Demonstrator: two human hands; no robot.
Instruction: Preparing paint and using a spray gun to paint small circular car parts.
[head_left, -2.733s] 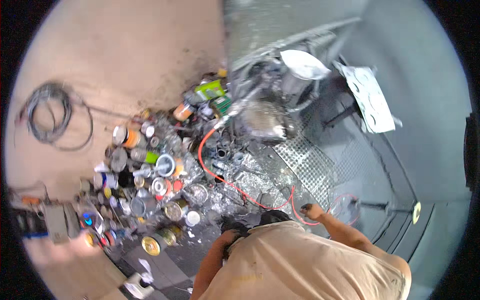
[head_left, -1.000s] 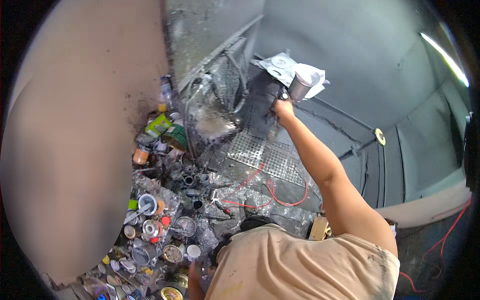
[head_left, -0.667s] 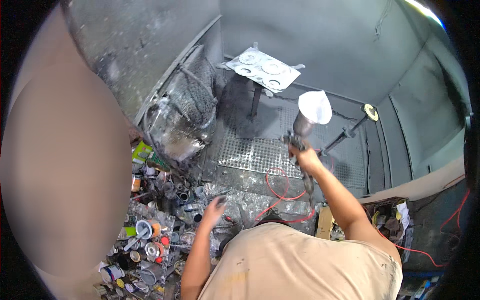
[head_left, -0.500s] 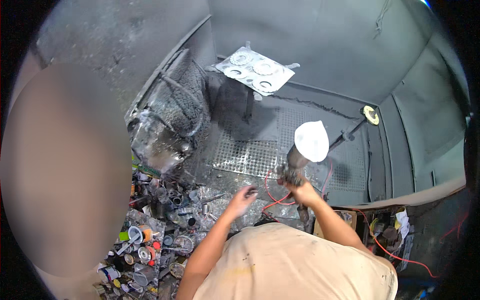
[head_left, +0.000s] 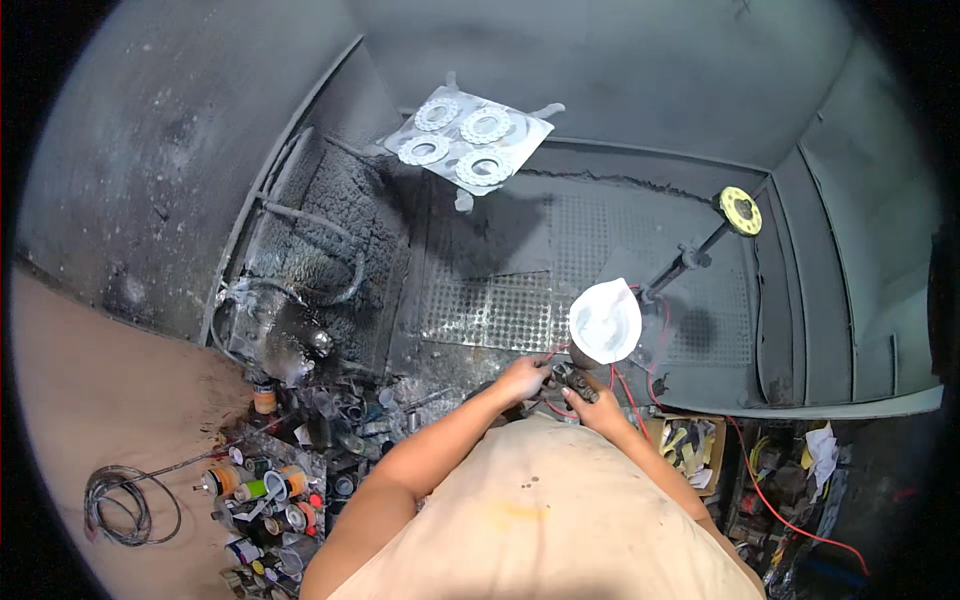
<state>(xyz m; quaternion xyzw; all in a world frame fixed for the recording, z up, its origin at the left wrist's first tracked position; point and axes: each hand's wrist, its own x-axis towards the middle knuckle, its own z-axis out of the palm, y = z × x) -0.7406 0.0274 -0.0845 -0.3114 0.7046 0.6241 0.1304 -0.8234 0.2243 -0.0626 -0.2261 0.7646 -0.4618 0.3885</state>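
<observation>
Sits clamped in the right hand (head_left: 597, 408) at four o'clock of view centre, flanked at nine o'clock by the left hand (head_left: 524, 379) (cannot tell if gripping), and likely handles as a rigid, top-heavy spray gun (head_left: 573, 381), best held by its body, looking dark below a white, papery cone (head_left: 605, 322) at one o'clock.

The camera sits on the person's head and looks down and ahead, past the shirt (head_left: 530, 525), at the left hand (head_left: 524, 378) and right hand (head_left: 599, 410), quite near.

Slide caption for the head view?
Right hand grips a spray gun under its white-topped cup, left hand alongside; beyond, a board bears four pale rings.
</observation>
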